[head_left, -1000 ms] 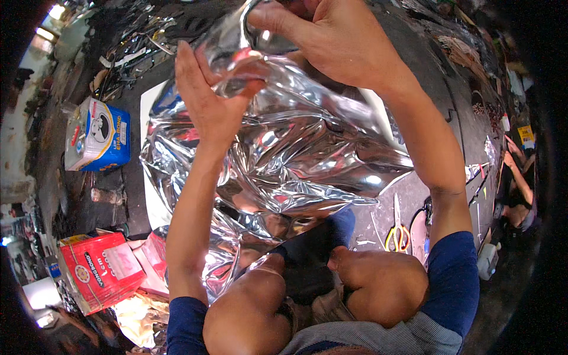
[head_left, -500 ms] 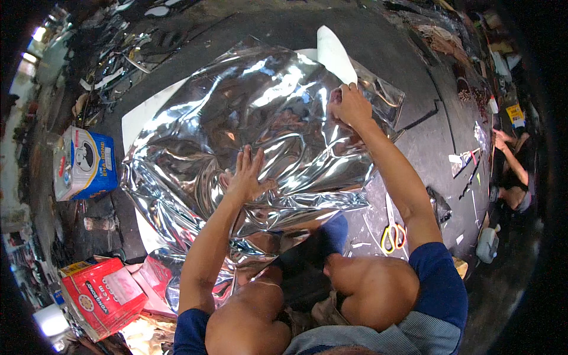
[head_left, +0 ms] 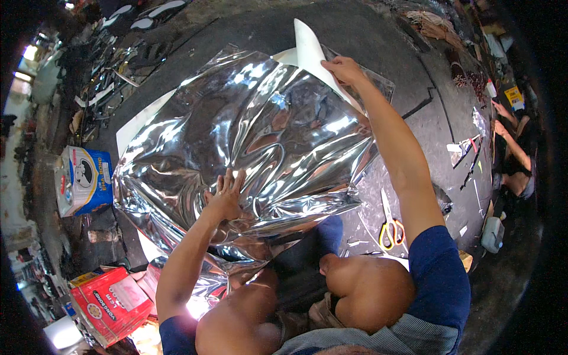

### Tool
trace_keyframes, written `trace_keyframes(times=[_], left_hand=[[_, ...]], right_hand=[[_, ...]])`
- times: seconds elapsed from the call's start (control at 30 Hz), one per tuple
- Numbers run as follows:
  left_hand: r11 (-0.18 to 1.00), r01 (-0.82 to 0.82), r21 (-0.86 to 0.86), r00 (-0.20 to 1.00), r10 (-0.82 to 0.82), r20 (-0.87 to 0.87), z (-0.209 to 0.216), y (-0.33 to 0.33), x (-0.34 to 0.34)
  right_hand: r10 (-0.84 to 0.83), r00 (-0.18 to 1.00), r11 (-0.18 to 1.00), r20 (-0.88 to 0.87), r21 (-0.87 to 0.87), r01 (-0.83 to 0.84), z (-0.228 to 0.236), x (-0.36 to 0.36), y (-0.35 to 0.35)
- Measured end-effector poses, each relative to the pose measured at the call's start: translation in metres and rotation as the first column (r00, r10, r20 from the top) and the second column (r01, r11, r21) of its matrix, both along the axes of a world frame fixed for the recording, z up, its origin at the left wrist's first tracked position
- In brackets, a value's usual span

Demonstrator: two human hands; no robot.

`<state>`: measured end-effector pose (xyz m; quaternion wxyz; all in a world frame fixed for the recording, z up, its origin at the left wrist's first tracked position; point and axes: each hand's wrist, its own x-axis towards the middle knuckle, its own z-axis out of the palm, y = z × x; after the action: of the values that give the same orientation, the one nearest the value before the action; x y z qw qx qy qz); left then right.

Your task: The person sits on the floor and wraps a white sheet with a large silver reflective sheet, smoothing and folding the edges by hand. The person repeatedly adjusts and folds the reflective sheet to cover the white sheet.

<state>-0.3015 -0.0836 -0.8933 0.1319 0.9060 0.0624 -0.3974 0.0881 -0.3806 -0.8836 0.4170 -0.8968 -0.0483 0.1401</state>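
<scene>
A large, wrinkled silver reflective sheet (head_left: 195, 127) spreads over the floor in front of my knees. My left hand (head_left: 225, 201) lies on its near part, palm down with the fingers apart. At the far right edge, my right hand (head_left: 345, 70) pinches a white sheet (head_left: 309, 50), whose corner curls up into a pointed roll. Whether this white piece is the silver sheet's underside or a separate backing, I cannot tell. More white material (head_left: 142, 118) shows from under the silver sheet on the left. Yellow-handled scissors (head_left: 390, 232) lie near my right knee.
A blue and white can (head_left: 89, 180) stands at the left, with a red box (head_left: 112, 305) nearer me. Thin offcuts and black strips (head_left: 420, 102) lie on the dark floor at right. Another person's arms (head_left: 513, 145) show at the far right, near a translucent container (head_left: 492, 235).
My right hand has moved farther away along the edge and now grips the white curl, which shows wider. My left hand has slid nearer to me and left across the silver sheet.
</scene>
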Motion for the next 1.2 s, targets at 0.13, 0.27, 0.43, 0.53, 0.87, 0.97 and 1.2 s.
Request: trace_keyframes(times=[0.13, 0.27, 0.43, 0.53, 0.87, 0.97, 1.2], left_hand=[[0.999, -0.044, 0.012, 0.999, 0.044, -0.030, 0.004, 0.000, -0.004], [0.998, -0.061, 0.007, 0.997, 0.061, -0.044, 0.014, 0.010, -0.019], [0.996, -0.085, -0.038, 0.994, 0.083, -0.068, 0.019, 0.013, -0.028], [0.972, 0.094, -0.216, 0.995, -0.086, 0.046, -0.046, 0.024, 0.002], [0.974, -0.158, -0.164, 0.673, 0.228, 0.703, -0.035, -0.027, 0.115], [0.980, -0.151, -0.127, 0.761, 0.198, 0.618, -0.063, -0.074, 0.108], [0.990, -0.082, -0.113, 0.801, 0.133, 0.583, -0.062, -0.074, 0.128]], right_hand=[[-0.002, 0.996, 0.998, 0.092, -0.059, 0.007, 0.010, -0.010, 0.009], [0.081, 0.976, 0.870, 0.205, -0.492, 0.031, 0.035, -0.019, -0.075], [-0.064, 0.998, 0.607, 0.000, -0.794, 0.039, -0.014, -0.026, -0.352], [-0.222, 0.973, 0.357, 0.058, -0.924, 0.137, -0.003, -0.067, -0.521], [0.175, 0.906, 0.615, 0.385, -0.762, 0.204, 0.145, -0.036, -0.214], [0.329, 0.736, 0.944, 0.591, -0.198, -0.263, 0.190, -0.083, -0.052], [0.520, 0.761, 0.854, 0.387, -0.211, -0.476, -0.036, -0.115, 0.073]])
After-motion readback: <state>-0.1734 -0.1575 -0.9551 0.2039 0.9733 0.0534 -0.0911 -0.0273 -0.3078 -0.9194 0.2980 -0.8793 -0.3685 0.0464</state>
